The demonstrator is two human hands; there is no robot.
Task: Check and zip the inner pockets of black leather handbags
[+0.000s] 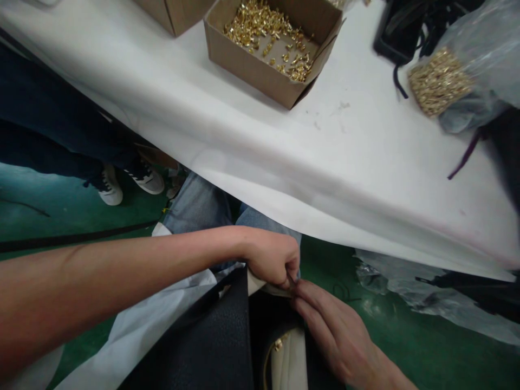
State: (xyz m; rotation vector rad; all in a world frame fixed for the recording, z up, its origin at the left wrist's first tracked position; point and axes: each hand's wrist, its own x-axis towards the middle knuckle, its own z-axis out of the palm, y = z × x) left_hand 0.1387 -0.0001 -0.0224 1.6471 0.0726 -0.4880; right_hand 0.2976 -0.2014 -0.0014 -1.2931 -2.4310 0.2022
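Observation:
A black handbag (211, 330) with a cream lining (296, 360) lies gaping on my lap. Inside it shows a zipper with a gold pull (278, 343). My left hand (274, 257) is closed in a fist at the far rim of the bag. Something small and thin pokes out of its fingers, too blurred to name. Against the left fingertips, my right hand (335, 325) grips the bag's rim with its fingers pressed together. Its thumb is hidden.
Beyond my lap runs a white-covered table (365, 162). It carries a cardboard box (247, 70) of small gold metal pieces, a clear bag of gold parts (441, 81) and black items (400, 32). Another person's legs (60, 114) stand at left. Plastic sheeting (430, 298) lies below the table.

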